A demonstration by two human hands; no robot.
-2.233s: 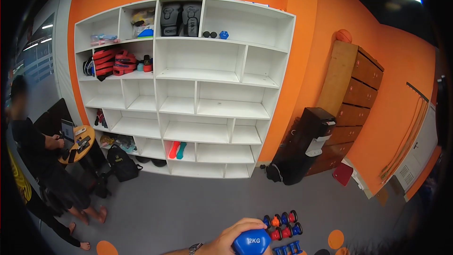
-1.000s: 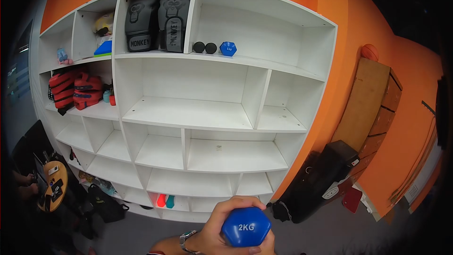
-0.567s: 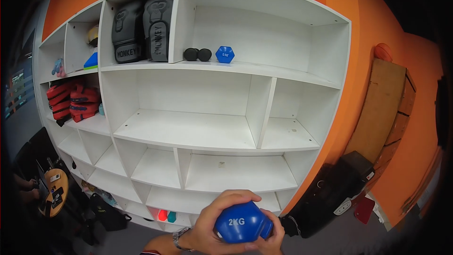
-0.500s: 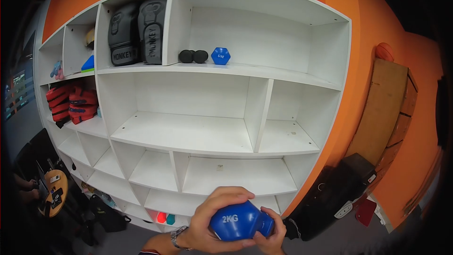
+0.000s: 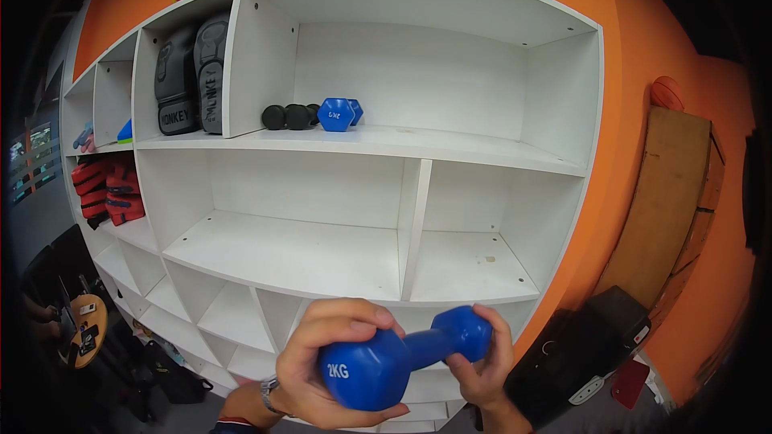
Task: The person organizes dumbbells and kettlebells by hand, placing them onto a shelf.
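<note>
Turned side-on since earlier, blue dumbbell (image 5: 378,370) spans left hand (image 5: 304,366) and right hand (image 5: 492,374), each part-closed round one head, apparently for balance

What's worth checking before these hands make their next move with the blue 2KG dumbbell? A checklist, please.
1. Left hand around the marked end of the held dumbbell: ok.
2. Right hand on its other end: ok.
3. Grip firm enough: cannot tell.
4. Room on the top shelf, right of the shelved blue dumbbell: ok.
5. Held dumbbell aligned with that one: not ok; it lies more crosswise.
</note>
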